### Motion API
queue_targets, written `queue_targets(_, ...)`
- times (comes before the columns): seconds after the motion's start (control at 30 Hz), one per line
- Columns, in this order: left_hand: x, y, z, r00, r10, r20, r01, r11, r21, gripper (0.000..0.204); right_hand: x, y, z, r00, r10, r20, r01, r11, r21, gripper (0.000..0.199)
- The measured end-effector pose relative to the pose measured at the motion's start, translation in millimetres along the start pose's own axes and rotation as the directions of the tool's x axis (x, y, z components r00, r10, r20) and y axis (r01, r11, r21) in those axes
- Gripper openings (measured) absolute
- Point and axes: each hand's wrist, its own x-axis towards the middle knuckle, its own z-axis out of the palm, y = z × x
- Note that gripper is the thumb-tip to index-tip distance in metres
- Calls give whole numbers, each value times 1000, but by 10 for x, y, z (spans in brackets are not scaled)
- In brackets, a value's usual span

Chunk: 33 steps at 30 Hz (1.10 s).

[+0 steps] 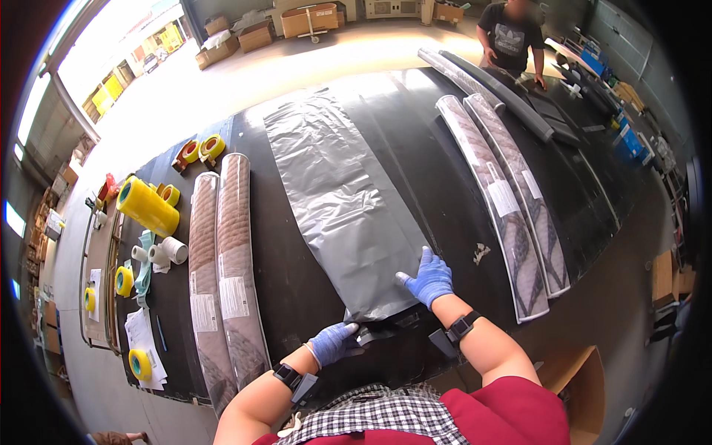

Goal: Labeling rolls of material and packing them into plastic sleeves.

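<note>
A long grey plastic bag lies flat and wrinkled down the middle of the black table, its near end in front of me. My left hand, in a blue glove, pinches the bag at its near left corner; part of the fingers is hidden. On the near right edge rests my gloved right hand, thumb and forefinger stretched apart over the plastic. Two plastic-wrapped rolls, one brown and one beside it, lie left of the bag. Two more wrapped rolls lie to the right.
Tape dispensers, a yellow stack of tape rolls, white rolls, papers and a pen occupy the table's left side. Far right, a person stands by dark grey rolls. A cardboard box is near my right elbow.
</note>
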Motion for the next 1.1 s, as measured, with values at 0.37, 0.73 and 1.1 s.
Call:
queue_targets(0.37, -19, 304, -71, 990, -138, -36, 142, 965, 221, 50, 675, 312, 58, 992, 94, 89, -122, 904, 410, 33)
queue_targets(0.73, 1011, 2160, -19, 382, 872, -306, -131, 379, 916, 62, 632, 219, -62, 978, 37, 204, -86, 968, 237, 38)
queue_targets(1.1, 1121, 2575, -135, 563, 698, -443, -139, 608, 782, 64, 736, 405, -2, 998, 15, -62, -15, 1000, 4, 60)
